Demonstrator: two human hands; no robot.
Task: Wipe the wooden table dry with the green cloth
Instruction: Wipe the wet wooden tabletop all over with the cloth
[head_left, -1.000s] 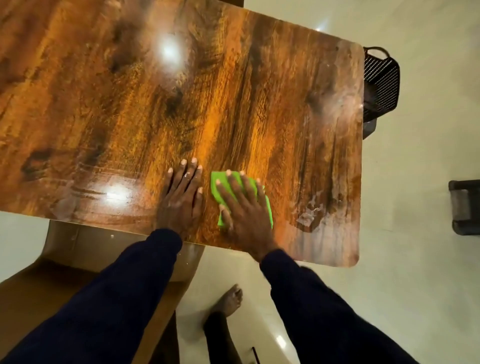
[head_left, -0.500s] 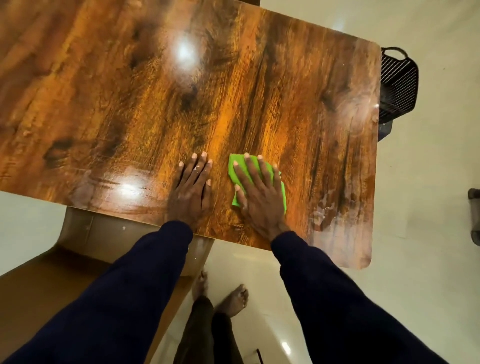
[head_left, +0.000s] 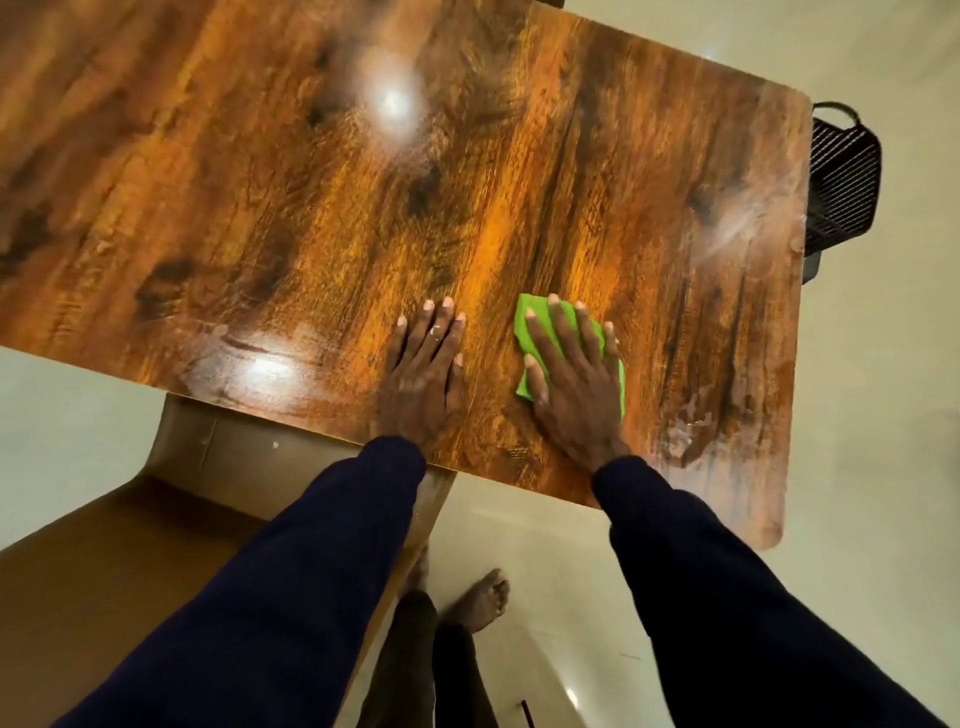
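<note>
While the right hand (head_left: 574, 382) presses flat on a folded green cloth (head_left: 530, 327), the person leans over a glossy wooden surface (head_left: 311, 218) seen from a head-worn camera. That hand's grip is not a pinch at all — the fingers (head_left: 563, 332) lie spread wide over the cloth, palm down, pinning it against the wood, with green showing past the fingertips and beside the thumb. The cloth sits near the surface's near edge, toward its right end. Just left of the cloth, apart from it, the left hand (head_left: 423, 376) rests flat on bare wood, fingers straight and close together, holding nothing. Both arms come in from below in dark navy sleeves (head_left: 311, 571). Right of the cloth, close to the near right corner, a pale wet smear (head_left: 688, 431) marks the wood. Left of the cloth along the near edge, streaks (head_left: 249, 358) catch two bright reflections of a light. Beyond the surface's right edge, well apart from the cloth, a black mesh basket (head_left: 841, 182) stands on the pale floor (head_left: 883, 415). Below the near edge, left of the cloth, part of a brown chair (head_left: 130, 545) shows — and bare feet (head_left: 483, 597) stand on the floor beneath the arms.
</note>
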